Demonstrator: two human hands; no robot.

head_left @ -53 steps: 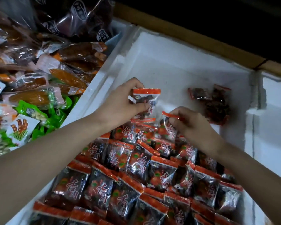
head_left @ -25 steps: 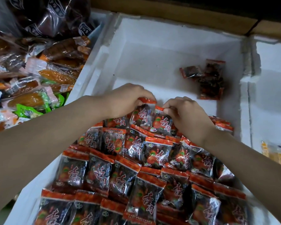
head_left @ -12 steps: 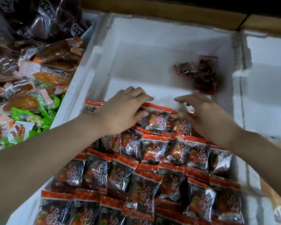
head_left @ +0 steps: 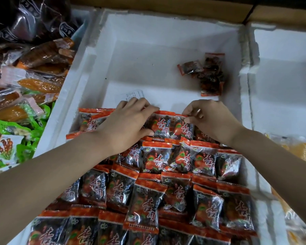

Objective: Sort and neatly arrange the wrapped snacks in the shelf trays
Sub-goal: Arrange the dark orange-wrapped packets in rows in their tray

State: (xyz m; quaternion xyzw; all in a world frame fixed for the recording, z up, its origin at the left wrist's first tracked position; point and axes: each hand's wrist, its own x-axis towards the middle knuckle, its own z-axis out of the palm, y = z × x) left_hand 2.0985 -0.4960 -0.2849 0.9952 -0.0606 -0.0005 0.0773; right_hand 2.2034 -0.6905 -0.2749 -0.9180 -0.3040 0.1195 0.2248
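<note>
Rows of red-and-black wrapped snack packets (head_left: 155, 158) overlap like tiles in the near half of a white foam tray (head_left: 88, 55). My left hand (head_left: 129, 124) lies over the back row, fingers curled over the top edge of a packet (head_left: 160, 125), thumb on its front. My right hand (head_left: 208, 119) pinches the orange top seam of the neighbouring packet (head_left: 184, 130). A small loose pile of the same snacks (head_left: 208, 73) sits at the tray's far right corner.
A white printed packet back (head_left: 134, 94) lies on the tray floor just beyond my left hand. The left tray holds mixed orange, green and dark packets (head_left: 34, 68). A second foam tray (head_left: 281, 76) on the right holds yellow packets (head_left: 304, 151).
Half a second ago both hands hovered flat and open over the back row. Now they have come down and closed on two adjacent packets there.
</note>
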